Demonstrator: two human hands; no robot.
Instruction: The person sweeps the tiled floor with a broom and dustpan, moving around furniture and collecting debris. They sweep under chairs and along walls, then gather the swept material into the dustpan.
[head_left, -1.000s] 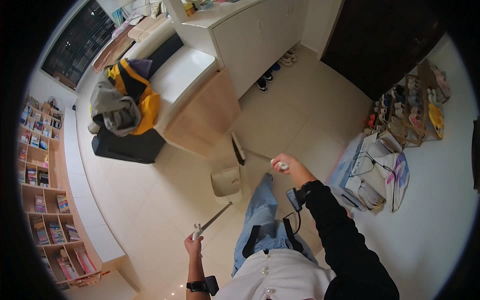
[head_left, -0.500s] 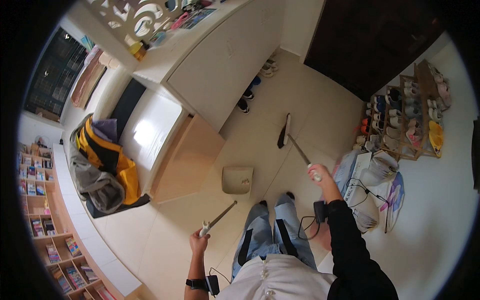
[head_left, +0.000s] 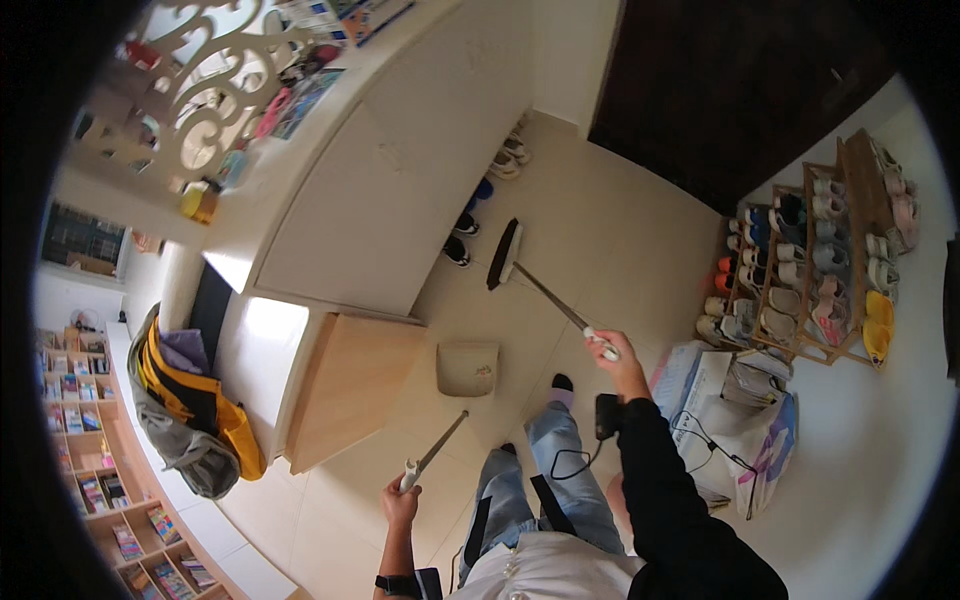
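The right hand (head_left: 618, 358) has its grip closed around the handle end of the broom (head_left: 548, 293) — the brush (head_left: 502, 258) ahead and leftward, near dark shoes (head_left: 457, 251) — while the left hand (head_left: 400, 503) clasps the handle of the dustpan (head_left: 457, 374), its pan ahead and rightward.

Soft, moderate indoor light is spread over the pale floor (head_left: 620, 220). Bright glare is thrown back by the white bench top (head_left: 265, 340) at nine o'clock, while the cabinet front (head_left: 390, 170) at eleven is shaded grey. Detail is mostly swallowed in the dark door (head_left: 740, 90) at two. The bookcase (head_left: 98, 455) at eight is bowed and softened, and everything is enclosed by a black, rounded rim.
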